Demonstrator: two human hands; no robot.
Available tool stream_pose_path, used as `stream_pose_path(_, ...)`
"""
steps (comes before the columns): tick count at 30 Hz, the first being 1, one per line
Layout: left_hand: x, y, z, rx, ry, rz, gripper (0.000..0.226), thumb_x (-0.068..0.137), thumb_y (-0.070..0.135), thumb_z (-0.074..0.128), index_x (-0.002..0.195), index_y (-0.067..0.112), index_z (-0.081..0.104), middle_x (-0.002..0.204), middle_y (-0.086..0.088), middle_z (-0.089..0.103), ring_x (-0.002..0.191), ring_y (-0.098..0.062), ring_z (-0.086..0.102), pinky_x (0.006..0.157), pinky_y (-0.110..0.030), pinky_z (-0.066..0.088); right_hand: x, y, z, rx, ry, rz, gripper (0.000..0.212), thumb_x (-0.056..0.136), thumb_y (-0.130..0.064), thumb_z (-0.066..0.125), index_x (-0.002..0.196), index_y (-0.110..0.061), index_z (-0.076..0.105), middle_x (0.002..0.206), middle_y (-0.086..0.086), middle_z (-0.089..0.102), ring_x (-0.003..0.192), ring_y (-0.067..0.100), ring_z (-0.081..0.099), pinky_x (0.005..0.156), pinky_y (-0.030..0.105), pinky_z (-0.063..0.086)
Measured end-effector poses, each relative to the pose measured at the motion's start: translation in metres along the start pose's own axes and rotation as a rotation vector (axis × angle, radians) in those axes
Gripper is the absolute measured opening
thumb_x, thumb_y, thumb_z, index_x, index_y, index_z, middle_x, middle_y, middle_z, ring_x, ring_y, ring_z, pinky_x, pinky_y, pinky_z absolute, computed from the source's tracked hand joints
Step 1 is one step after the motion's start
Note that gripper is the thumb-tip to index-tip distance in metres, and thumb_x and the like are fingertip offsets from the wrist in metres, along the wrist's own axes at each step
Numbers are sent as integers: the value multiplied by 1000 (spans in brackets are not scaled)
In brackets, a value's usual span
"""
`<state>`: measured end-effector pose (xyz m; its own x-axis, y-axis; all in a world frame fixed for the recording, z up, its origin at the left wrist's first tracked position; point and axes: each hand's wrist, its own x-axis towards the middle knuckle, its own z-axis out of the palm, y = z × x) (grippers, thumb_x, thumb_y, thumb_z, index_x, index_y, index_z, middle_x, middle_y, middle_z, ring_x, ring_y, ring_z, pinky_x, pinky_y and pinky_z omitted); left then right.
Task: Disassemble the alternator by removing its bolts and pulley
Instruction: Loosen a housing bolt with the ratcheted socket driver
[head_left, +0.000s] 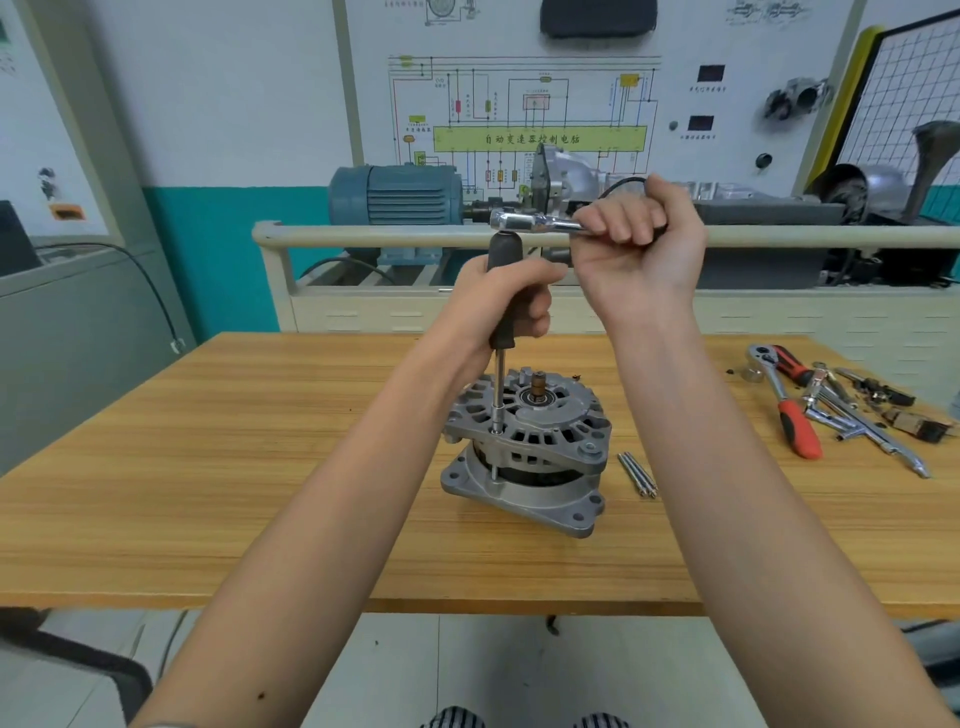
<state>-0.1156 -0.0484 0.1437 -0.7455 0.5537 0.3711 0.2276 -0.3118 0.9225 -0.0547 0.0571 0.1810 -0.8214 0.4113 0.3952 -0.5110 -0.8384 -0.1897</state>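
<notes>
- the left hand (511, 301) is wrapped tight round the black handle of a long driver (500, 384) that stands straight up.
- the right hand (636, 234) grips a shiny ratchet (535, 222) lying flat, just above the driver's top.
- right below the grip, the driver's tip sits on a bolt in the alternator (524, 447).
- to do it well, i think: keep the driver straight, push down, turn slowly.
- beside it, two loose bolts (638, 474) lie on the wooden table (208, 467).
- more tools (831, 410) lie far right; a wall chart (524, 114) hangs behind.

You were in an automotive training workshop: a wiring-diagram board (524, 104), a blue electric motor (395, 195), ratchets (784, 400) on the bench (260, 467).
</notes>
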Motion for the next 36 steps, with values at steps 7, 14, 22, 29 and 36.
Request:
stream_pose_path(7, 1, -1, 2, 13, 91, -32, 47, 92, 7, 53, 53, 19, 31, 38, 7, 25, 32, -9, 18, 37, -19, 17, -22, 21, -1, -304, -215, -290, 48, 98, -4, 37, 52, -16, 36, 42, -2, 31, 43, 15, 31, 53, 29, 35)
stream_pose_path(14, 0, -2, 13, 85, 330, -30, 33, 88, 10, 60, 65, 16, 38, 48, 4, 33, 39, -10, 26, 38, -17, 24, -41, 43, 4, -767, -391, -688, 35, 90, 0, 45, 61, -20, 41, 50, -2, 35, 49, 19, 30, 53, 41, 26)
stream_pose_path(22, -5, 4, -7, -12, -116, -49, 39, 89, 3, 57, 54, 16, 44, 44, 2, 36, 39, -14, 32, 45, -23, 29, -7, -2, -1, 6, -45, 11, 55, 96, -8, 39, 42, -16, 33, 38, -3, 24, 36, 12, 23, 40, 23, 28)
stream_pose_path(29, -3, 2, -1, -40, -94, -51, 49, 93, 6, 50, 49, 18, 30, 36, 7, 24, 31, -8, 17, 37, -19, 17, -17, 7, -1, -110, -94, -145, 55, 97, -8, 38, 44, -18, 34, 40, -3, 26, 40, 13, 26, 45, 25, 32)
stream_pose_path(36, -5, 0, 16, 61, 297, -14, 29, 88, 6, 57, 67, 14, 39, 50, 2, 34, 45, -12, 27, 41, -18, 24, -45, 41, 3, -794, -419, -737, 31, 90, -6, 50, 64, -20, 42, 53, -4, 38, 50, 18, 33, 52, 35, 29)
